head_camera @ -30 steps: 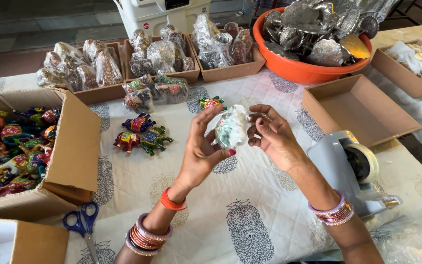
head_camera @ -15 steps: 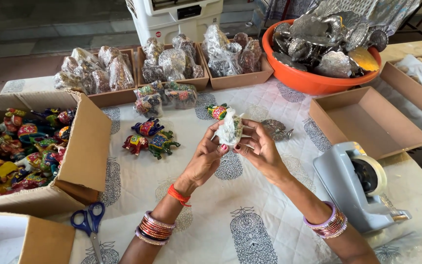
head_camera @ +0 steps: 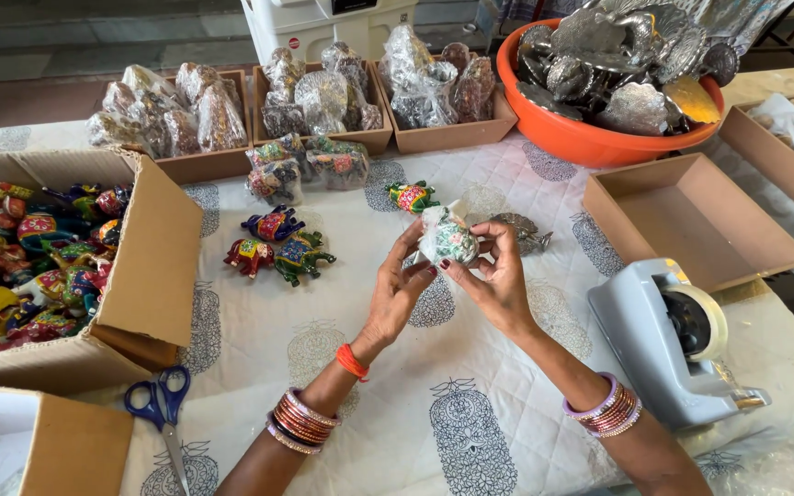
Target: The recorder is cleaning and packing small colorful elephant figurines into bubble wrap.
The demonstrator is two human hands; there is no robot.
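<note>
Both my hands hold one small painted figurine wrapped in clear plastic (head_camera: 448, 239) above the printed tablecloth (head_camera: 323, 367). My left hand (head_camera: 399, 292) grips its left side with fingers curled up. My right hand (head_camera: 496, 280) pinches the wrap from the right and behind. Three bare painted elephant figurines (head_camera: 277, 246) lie on the cloth to the left. Another small painted figurine (head_camera: 412, 196) lies just beyond my hands. A silver metal piece (head_camera: 524, 231) rests behind my right hand.
A grey tape dispenser (head_camera: 668, 340) stands at right, an empty cardboard tray (head_camera: 696, 220) behind it. An orange bowl (head_camera: 581, 138) holds silver metal pieces. Trays of wrapped figurines (head_camera: 323, 101) line the back. A large box of figurines (head_camera: 153, 266) and blue scissors (head_camera: 163, 409) are left.
My hands have kept hold of the wrapped figurine and turned it slightly. The view has shifted, so everything sits a little higher and further right in frame than a second ago.
</note>
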